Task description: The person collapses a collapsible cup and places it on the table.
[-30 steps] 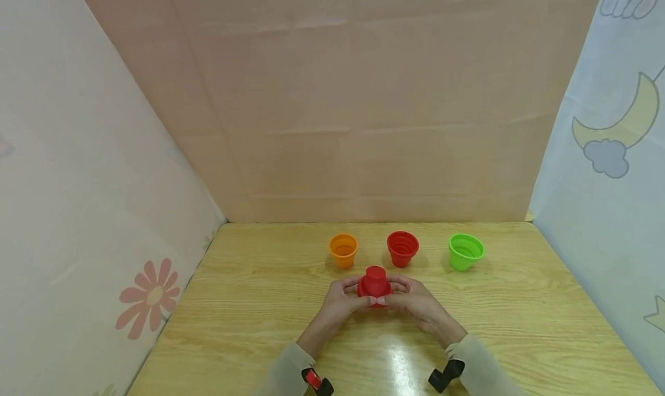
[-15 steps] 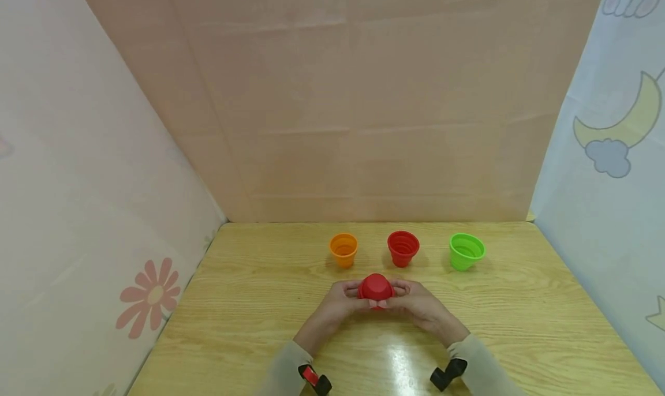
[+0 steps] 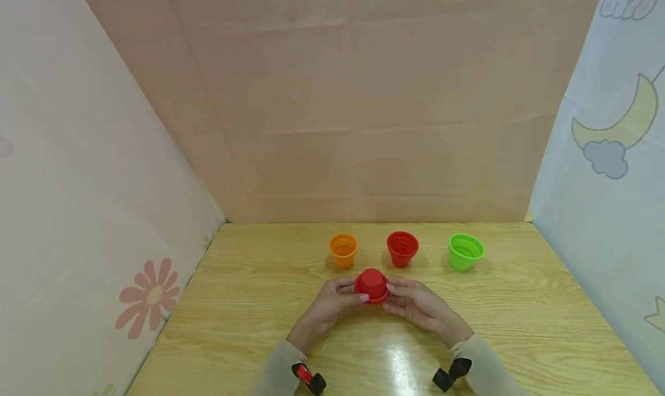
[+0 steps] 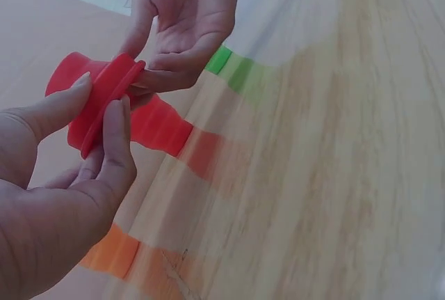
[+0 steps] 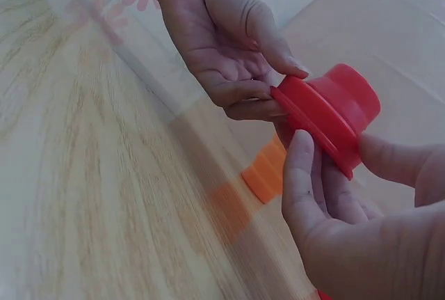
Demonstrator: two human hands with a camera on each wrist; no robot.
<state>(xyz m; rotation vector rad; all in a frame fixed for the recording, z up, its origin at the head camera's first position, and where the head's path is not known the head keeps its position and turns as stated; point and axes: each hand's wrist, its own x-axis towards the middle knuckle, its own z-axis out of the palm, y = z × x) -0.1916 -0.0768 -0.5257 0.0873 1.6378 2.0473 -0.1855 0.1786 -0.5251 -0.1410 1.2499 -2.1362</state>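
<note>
A red collapsible cup [image 3: 373,283] is held upside down above the table, its base up and its walls partly folded. My left hand [image 3: 332,303] pinches it from the left, with the thumb on the near side and the fingers at the rim. From the right, my right hand [image 3: 423,306] holds it between thumb and fingers. The right wrist view shows the red collapsible cup [image 5: 330,112] from the side, with its wide rim toward the table and stepped rings above. Its inside is hidden in every view.
Behind the hands, an orange cup [image 3: 344,251], another red cup [image 3: 402,249] and a green cup [image 3: 466,251] stand upright in a row on the wooden table [image 3: 249,303]. A brown sheet [image 3: 363,124] rises at the table's back edge, with printed panels on both sides.
The held cup has tilted, so its base faces the head camera more. My thumbs, together at the near rim before, are now apart, the right one higher on the cup's side.
</note>
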